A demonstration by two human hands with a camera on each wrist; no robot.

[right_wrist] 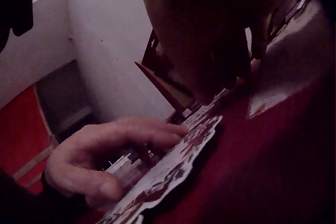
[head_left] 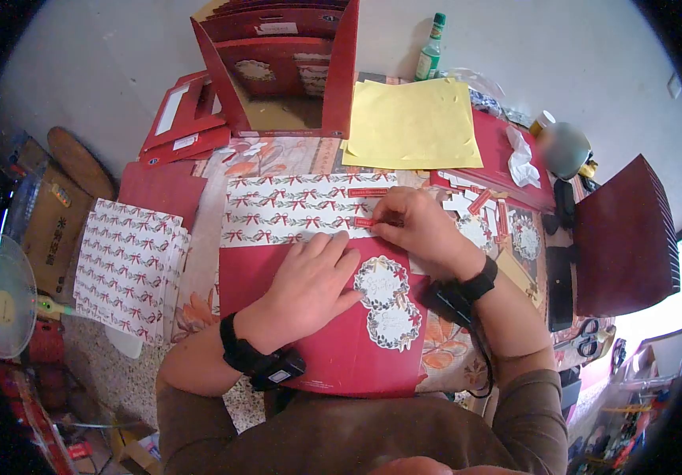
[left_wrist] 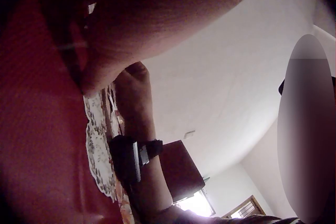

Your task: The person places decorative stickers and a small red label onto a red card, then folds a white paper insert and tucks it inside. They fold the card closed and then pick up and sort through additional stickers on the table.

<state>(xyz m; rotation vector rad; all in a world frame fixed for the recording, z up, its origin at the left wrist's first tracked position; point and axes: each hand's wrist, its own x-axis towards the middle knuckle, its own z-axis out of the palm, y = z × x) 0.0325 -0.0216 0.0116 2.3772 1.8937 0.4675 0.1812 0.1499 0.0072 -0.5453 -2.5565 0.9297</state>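
Observation:
A red card (head_left: pixel 333 356) lies in front of me with two wreath cut-outs (head_left: pixel 384 305) stuck on it and a strip of bow-patterned paper (head_left: pixel 293 207) along its top. My left hand (head_left: pixel 309 281) lies flat on the card, its fingers straight and reaching the paper's lower edge. My right hand (head_left: pixel 416 226) pinches a small red label (head_left: pixel 364 222) at the paper's right end. A second red label (head_left: pixel 367 191) sits higher on the paper. The right wrist view shows the left hand (right_wrist: pixel 115 150) beside a wreath cut-out (right_wrist: pixel 168 176).
A yellow sheet (head_left: pixel 412 123) and an open red box stand (head_left: pixel 285 71) are at the back, with a green bottle (head_left: pixel 430 49). Patterned sheets (head_left: pixel 127 265) are stacked at the left. Loose labels (head_left: pixel 475 202), a dark red box (head_left: pixel 626 237) and scissors (head_left: pixel 590 336) are at the right.

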